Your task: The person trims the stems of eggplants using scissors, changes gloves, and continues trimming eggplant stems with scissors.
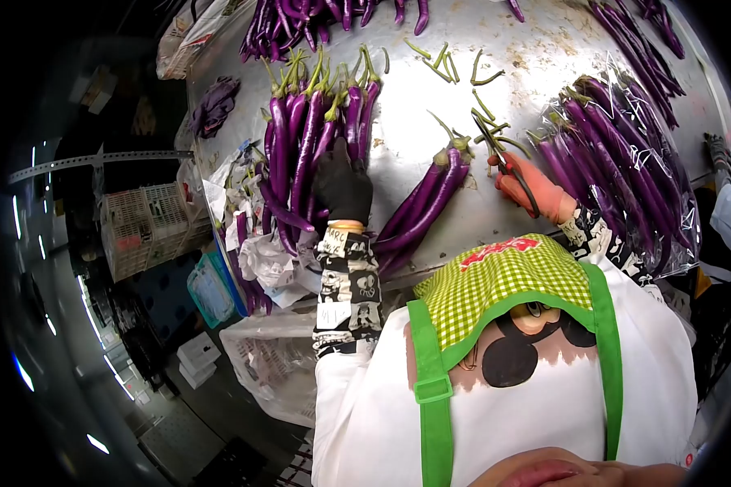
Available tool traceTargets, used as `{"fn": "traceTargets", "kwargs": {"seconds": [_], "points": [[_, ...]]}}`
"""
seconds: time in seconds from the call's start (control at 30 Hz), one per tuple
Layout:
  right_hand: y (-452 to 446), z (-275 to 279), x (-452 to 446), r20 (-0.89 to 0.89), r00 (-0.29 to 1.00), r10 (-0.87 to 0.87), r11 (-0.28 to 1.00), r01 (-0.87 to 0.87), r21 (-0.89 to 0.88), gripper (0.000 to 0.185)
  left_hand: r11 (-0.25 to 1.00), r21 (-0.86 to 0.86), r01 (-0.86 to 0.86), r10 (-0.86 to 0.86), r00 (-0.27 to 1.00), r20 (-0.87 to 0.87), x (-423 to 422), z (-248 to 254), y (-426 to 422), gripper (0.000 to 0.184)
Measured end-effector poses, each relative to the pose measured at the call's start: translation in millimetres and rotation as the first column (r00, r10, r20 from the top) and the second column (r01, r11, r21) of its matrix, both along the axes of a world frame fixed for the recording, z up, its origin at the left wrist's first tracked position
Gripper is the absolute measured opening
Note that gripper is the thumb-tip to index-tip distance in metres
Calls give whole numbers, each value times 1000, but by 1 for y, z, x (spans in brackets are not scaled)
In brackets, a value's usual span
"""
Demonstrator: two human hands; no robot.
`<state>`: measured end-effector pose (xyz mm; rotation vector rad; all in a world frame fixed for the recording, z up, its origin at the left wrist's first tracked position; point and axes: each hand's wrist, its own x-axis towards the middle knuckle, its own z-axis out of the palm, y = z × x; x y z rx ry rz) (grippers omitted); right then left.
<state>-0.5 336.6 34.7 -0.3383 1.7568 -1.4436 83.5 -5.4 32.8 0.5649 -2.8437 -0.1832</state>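
Toward ten o'clock from the green apron (503,280), the left hand (343,185), in a black glove, lies on a large bunch of eggplants (306,142) on the metal table (406,105); its fingertips are hidden, so I cannot tell how tightly they close. At about one o'clock from the apron, the right hand (538,185), in an orange glove, has its fingers wrapped around scissors (490,140) pointing toward eleven o'clock. A smaller cluster of eggplants (437,193) lies at three o'clock from the left hand, and bagged eggplants (613,150) lie at two o'clock from the right.
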Motion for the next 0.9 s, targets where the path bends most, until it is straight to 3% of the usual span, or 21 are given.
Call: {"fn": "traceTargets", "kwargs": {"seconds": [0.03,0.07,0.1,0.13,0.17,0.2,0.3,0.47,0.63,0.67,0.77,0.8,0.83,0.9], "points": [[-2,1,0,11,1000,-17,998,18,-63,36,993,115,28,-17,995,-98,4,2,2,57],[-2,2,2,25,999,-35,991,38,-126,36,969,168,182,-161,978,-131,10,7,-2,54],[-1,-2,0,19,999,32,993,-30,-117,42,850,496,177,-114,981,-155,14,11,0,52],[1,-9,-4,14,995,100,989,-97,-107,48,624,764,162,-60,985,-160,17,19,4,49],[1,-11,-10,9,986,167,981,-166,-97,54,321,937,140,-7,989,-145,20,29,9,47],[0,-11,-14,3,980,197,977,-196,-82,56,207,969,132,-17,991,-131,25,41,17,44],[-10,5,-26,4,969,245,969,-245,-34,58,20,994,105,-49,993,-104,37,54,29,46],[-21,17,-45,-14,961,275,961,-275,-14,54,142,985,98,-308,950,-50,51,57,29,49],[-22,19,-61,-183,911,371,928,-370,42,41,2,1000,-17,-296,955,17,60,55,36,49],[-25,28,-57,-209,917,339,941,-332,69,26,-28,999,-24,-294,956,14,61,49,33,49],[-21,20,-56,-20,943,331,941,-329,75,37,-59,997,-53,-273,961,35,63,45,32,50],[-19,16,-55,-153,927,342,938,-326,119,38,-59,996,-63,-262,964,46,63,45,32,50],[-16,12,-54,-284,892,352,934,-317,162,39,194,979,55,-332,943,12,62,42,28,49],[-12,11,-51,-456,806,378,920,-271,284,40,614,724,315,-471,882,16,60,33,17,48]]}}
